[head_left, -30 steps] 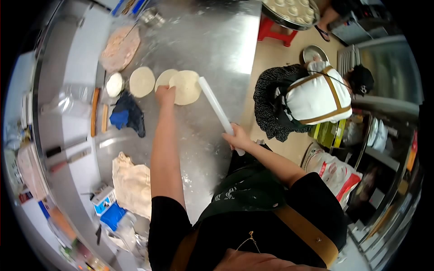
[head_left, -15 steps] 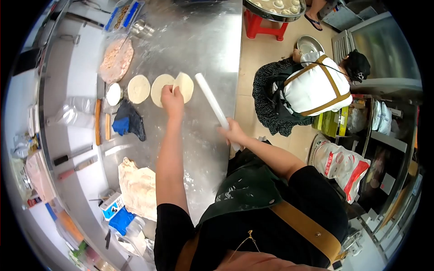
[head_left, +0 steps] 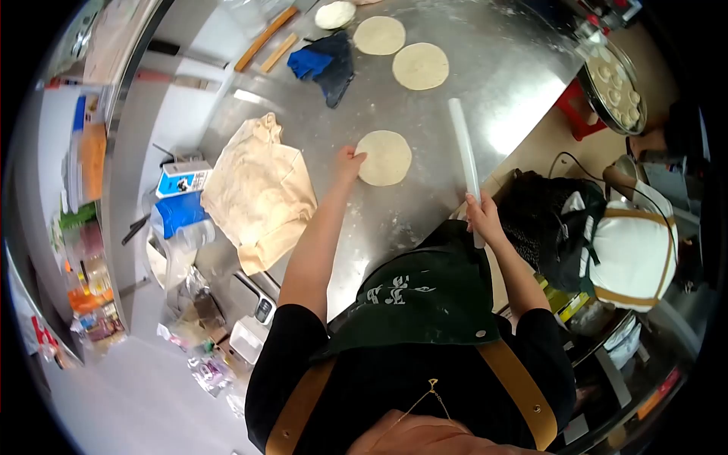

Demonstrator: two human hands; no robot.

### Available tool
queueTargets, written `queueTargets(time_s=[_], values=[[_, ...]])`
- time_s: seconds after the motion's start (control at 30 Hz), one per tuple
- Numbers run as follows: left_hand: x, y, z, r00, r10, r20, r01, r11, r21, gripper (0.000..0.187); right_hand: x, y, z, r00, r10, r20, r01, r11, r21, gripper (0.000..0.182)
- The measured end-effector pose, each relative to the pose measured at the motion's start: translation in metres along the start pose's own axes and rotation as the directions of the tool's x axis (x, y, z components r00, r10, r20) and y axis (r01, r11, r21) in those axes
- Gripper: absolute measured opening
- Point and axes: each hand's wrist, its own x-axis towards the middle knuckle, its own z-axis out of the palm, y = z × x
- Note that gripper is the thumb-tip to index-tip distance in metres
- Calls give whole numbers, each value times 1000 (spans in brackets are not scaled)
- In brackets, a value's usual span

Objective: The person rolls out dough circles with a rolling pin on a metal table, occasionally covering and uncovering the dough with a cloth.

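A flat round of dough (head_left: 385, 159) lies on the steel table in front of me. My left hand (head_left: 349, 161) is closed on its left edge, fingertips at the rim. My right hand (head_left: 484, 214) grips the near end of a long white rolling pin (head_left: 464, 144), which points away from me over the table's right side. Beyond these, a second dough round (head_left: 421, 67) and a third dough round (head_left: 379, 36) lie side by side on the metal, apart from both hands.
To the left lies a cream cloth (head_left: 254, 193), with a blue-and-white carton (head_left: 184, 179) behind it. A dark blue cloth (head_left: 332, 68) and a bowl of white powder (head_left: 334, 14) sit farther off. At right, a co-worker (head_left: 633, 246) crouches near a tray of dough pieces (head_left: 641, 121).
My left hand has brought one dough round away from the other two, closer to me, and it now lies flat. The rolling pin remains in my right hand. The camera view has turned.
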Motion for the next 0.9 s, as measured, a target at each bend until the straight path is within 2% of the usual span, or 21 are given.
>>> queueTargets(time_s=[0.07,0.1,0.17,0.2,0.27,0.3,0.37,0.4,0.43,0.5,0.6,0.7,0.8,0.9], values=[[13,-35,-26,992,-86,-91,90,996,30,16,6,-9,6,994,-26,105,44,984,-170,32],[11,-36,-30,996,-82,-48,81,997,-16,17,7,-10,2,978,-164,128,198,921,-335,33],[4,-31,-46,996,-86,24,88,989,-115,20,15,-13,3,882,-388,267,467,653,-597,35],[1,-30,-51,986,-141,84,154,973,-174,20,13,-39,4,896,-290,336,443,531,-722,34],[1,-25,-54,952,-219,213,274,920,-281,22,32,-48,1,808,-403,431,571,352,-742,30],[9,-31,-61,958,-197,207,241,946,-215,24,49,-60,10,761,-456,462,615,279,-738,29],[10,-35,-55,967,-136,215,156,985,-78,27,77,-75,13,682,-376,628,695,64,-716,30],[8,-35,-51,975,-100,197,116,991,-73,27,87,-82,23,642,-369,672,728,21,-685,32],[4,-31,-49,981,-54,186,59,998,-17,28,98,-85,36,546,-435,716,783,-39,-621,32],[-4,-24,-48,983,42,177,-60,993,101,29,118,-91,62,469,-436,768,813,-128,-568,34],[2,-43,-55,987,52,152,-76,985,157,33,143,-104,98,397,-392,830,859,-160,-486,34],[0,-45,-68,986,28,166,-48,992,118,34,158,-112,120,357,-344,868,884,-175,-433,34],[0,-51,-72,986,-13,168,-1,996,86,35,165,-109,133,409,-405,818,874,-85,-479,35],[-1,-53,-66,992,-34,119,26,998,65,34,171,-91,161,467,-628,623,731,-123,-672,39]])
